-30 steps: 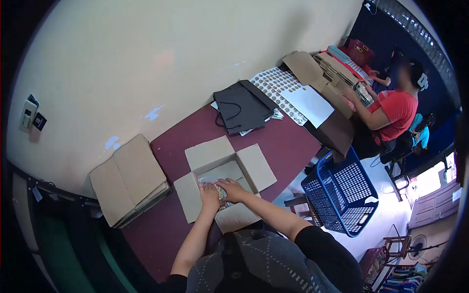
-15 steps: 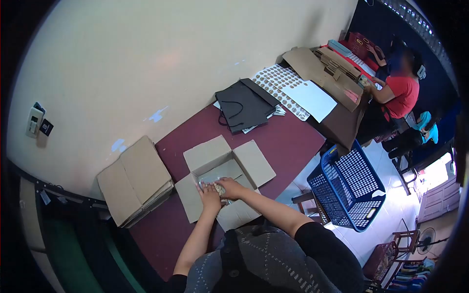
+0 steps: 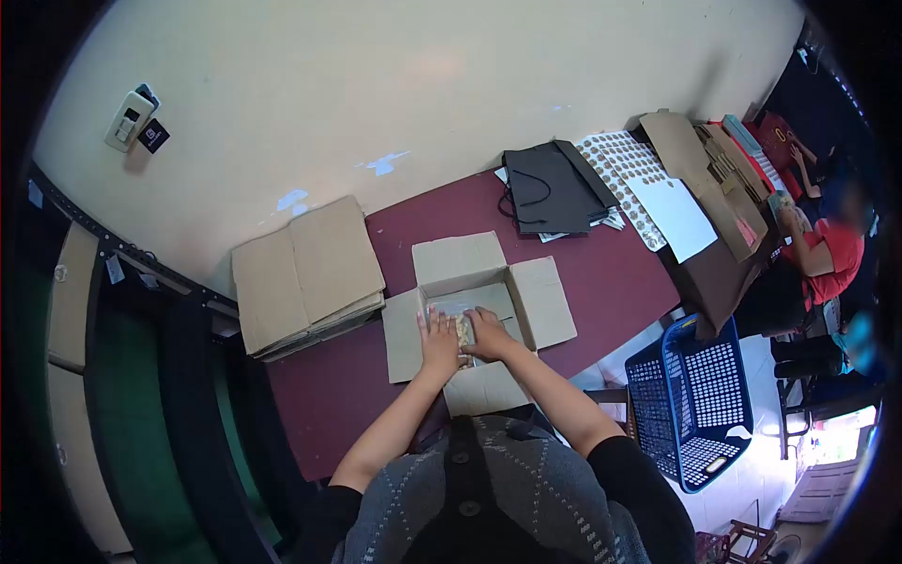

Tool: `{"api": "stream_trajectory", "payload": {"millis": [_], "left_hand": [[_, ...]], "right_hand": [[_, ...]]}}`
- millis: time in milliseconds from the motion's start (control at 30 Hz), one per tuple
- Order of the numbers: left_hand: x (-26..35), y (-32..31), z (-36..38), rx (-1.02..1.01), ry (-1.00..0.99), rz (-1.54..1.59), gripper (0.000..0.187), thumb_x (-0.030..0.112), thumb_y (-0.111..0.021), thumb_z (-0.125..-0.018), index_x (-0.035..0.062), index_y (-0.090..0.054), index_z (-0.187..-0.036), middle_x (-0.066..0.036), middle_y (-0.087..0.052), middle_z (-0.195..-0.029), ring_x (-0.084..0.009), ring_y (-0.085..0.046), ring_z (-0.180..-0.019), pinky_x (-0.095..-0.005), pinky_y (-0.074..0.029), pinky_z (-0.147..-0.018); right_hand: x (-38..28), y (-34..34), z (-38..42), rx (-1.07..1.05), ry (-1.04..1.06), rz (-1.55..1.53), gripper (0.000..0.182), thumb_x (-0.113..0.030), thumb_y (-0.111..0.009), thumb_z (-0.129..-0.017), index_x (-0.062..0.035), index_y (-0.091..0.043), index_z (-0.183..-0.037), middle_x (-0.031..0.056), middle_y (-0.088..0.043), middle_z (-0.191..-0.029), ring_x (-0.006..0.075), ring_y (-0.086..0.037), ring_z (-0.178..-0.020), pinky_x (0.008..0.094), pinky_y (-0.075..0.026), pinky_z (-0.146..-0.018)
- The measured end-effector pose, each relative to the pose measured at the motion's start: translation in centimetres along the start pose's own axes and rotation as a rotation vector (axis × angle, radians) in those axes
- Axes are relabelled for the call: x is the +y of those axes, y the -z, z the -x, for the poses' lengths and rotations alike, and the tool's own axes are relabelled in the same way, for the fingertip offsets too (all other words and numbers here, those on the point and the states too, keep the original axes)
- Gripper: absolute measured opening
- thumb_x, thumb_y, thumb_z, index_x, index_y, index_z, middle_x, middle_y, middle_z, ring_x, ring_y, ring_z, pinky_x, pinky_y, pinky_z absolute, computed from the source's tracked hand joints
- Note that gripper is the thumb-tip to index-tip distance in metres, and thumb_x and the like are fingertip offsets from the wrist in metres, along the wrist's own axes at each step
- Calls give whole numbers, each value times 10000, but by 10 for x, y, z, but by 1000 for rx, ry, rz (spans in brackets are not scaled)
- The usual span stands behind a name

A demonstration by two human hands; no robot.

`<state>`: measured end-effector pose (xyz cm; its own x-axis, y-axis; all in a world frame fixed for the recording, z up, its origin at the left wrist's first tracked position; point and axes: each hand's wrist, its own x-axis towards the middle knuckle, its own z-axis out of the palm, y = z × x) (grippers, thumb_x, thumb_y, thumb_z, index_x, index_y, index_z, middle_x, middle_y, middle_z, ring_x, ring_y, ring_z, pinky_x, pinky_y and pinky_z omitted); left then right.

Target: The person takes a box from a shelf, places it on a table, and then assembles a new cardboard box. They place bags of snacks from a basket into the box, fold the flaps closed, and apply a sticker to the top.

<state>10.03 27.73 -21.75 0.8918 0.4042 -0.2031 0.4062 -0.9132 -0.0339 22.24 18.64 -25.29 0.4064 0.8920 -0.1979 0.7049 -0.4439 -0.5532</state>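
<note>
An open cardboard box point(image 3: 540, 303) with its flaps folded out stands on the dark red table, and both my hands reach into it. Between them is a clear packet with pale tan contents point(image 3: 464, 331), partly covered by my fingers. My left hand point(image 3: 439, 346) lies along the packet's left side, fingers stretched and thumb on the near end. On the other side, my right hand point(image 3: 488, 336) curls round the packet. Clear plastic shows at the bottom of the box beyond my fingertips.
Flattened cardboard boxes point(image 3: 310, 277) are stacked on the left. Black paper bags point(image 3: 554, 193) and a sheet of round stickers point(image 3: 615, 169) lie at the back right. A blue plastic basket point(image 3: 691, 404) stands right of the table; a person in red point(image 3: 836, 258) works beyond.
My view has turned to the right, so the scene sits differently in the frame. Both hands remain on the packet inside the box.
</note>
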Motion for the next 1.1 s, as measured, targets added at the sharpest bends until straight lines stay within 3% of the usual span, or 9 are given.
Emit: {"api": "stream_trajectory", "payload": {"millis": [67, 100, 200, 333, 567, 700, 767, 833, 1100], "left_hand": [[-3, 5, 3, 83, 44, 182, 930, 482, -730, -649, 93, -333, -1395, -223, -144, -1483, -444, -27, -1370, -666, 13, -1031], [-4, 10, 5, 86, 43, 184, 930, 482, -730, -649, 93, -333, -1395, -223, -144, -1483, -444, -27, -1370, -666, 13, -1031], [-14, 19, 16, 162, 231, 486, 992, 300, -780, -664, 203, -183, -1451, -250, 95, -1481, -570, 1, -1308, -710, -120, -985], [-31, 17, 39, 257, 351, 792, 906, 230, -721, -741, 216, -161, -1453, -264, 64, -1475, -557, -48, -1313, -690, -152, -994], [-24, -10, 53, 170, 242, 542, 655, 130, -539, -817, 218, -288, -1416, -270, -7, -1475, -564, -97, -1301, -682, -183, -994], [-27, -14, 56, 147, 253, 775, 585, 101, -514, -813, 185, -352, -1369, -268, -68, -1471, -512, -160, -1314, -578, -207, -1052], [-28, -15, 54, 155, 260, 747, 552, 85, -490, -815, 168, -371, -1348, -267, -89, -1469, -488, -185, -1317, -536, -220, -1065], [-32, -22, 50, 182, 217, 735, 613, 96, -509, -828, 200, -298, -1394, -232, -29, -1488, -496, -164, -1322, -633, -234, -1008], [-22, -24, 54, 220, 272, 760, 745, 124, -499, -824, 204, -108, -1453, -229, -32, -1492, -476, -145, -1337, -629, -230, -1012]], "right_hand": [[-3, 4, -1, 2, -2, -97, 824, -372, -761, -647, -95, -369, -1317, 253, -331, -1360, 417, -326, -1249, 452, -308, -1033], [-4, 5, -2, 4, -4, -198, 797, -356, -762, -649, -103, -390, -1306, 247, -353, -1345, 419, -341, -1233, 454, -320, -1022], [-12, 2, -7, 71, 60, -199, 750, -366, -739, -682, -118, -407, -1307, 240, -365, -1338, 413, -362, -1213, 447, -335, -1009], [-27, -3, -12, 1, 158, -19, 713, -394, -711, -719, -135, -413, -1313, 236, -365, -1340, 413, -358, -1218, 453, -337, -1007], [-41, -19, -8, -6, 121, 116, 710, -393, -690, -739, -164, -388, -1339, 203, -323, -1386, 375, -338, -1257, 526, -346, -979], [-53, -8, -1, -98, 76, 143, 701, -350, -663, -770, -128, -348, -1356, 191, -342, -1381, 367, -338, -1266, 487, -340, -999], [-58, -9, -1, 116, 150, 56, 676, -341, -626, -804, -99, -332, -1363, 197, -346, -1378, 369, -334, -1271, 494, -348, -991], [-57, -15, -9, 154, 204, -29, 622, -326, -565, -850, -76, -323, -1365, 192, -355, -1376, 370, -329, -1277, 504, -341, -993], [-58, -23, -19, -13, 166, 446, 549, -400, -412, -906, -118, -361, -1374, 143, -335, -1423, 420, -295, -1293, 514, -257, -1042]]}}
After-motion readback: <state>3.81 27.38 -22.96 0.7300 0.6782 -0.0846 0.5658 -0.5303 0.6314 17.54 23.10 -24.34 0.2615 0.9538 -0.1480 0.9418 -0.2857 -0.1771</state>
